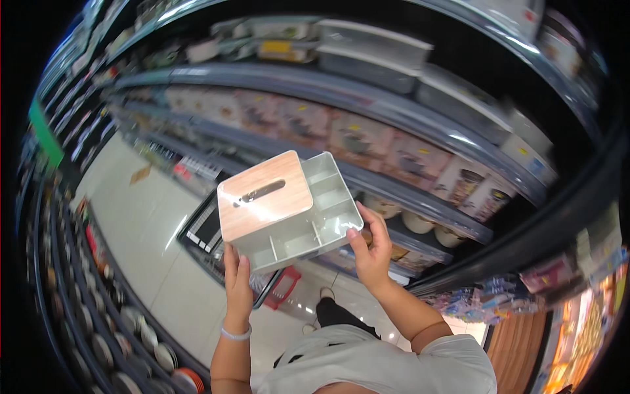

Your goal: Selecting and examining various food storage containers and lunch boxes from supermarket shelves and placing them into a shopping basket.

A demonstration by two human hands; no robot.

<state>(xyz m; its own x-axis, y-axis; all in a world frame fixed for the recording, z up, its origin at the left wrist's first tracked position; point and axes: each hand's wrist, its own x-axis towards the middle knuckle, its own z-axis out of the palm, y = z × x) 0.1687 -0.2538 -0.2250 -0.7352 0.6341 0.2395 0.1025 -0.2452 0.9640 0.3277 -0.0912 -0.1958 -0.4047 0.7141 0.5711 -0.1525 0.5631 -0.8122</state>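
A tissue box organizer (290,251) with a wood-grain lid and several pale grey-green compartments is held up between my two hands. The lid (263,212) has a long slot. My left hand (237,280) grips the near left corner, thumb on the side wall and a bracelet on the wrist. My right hand (371,246) grips the right corner, its thumb on the rim and its fingers along the side. The undersides of the fingers are hidden by the organizer.
Below the organizer stands a shopping cart (199,268) with a red handle part (285,288). Store shelves (295,74) with boxes and white bins (369,49) run across the far side. Another shelf rack (98,305) with dishes lines the left of the tiled aisle (147,221).
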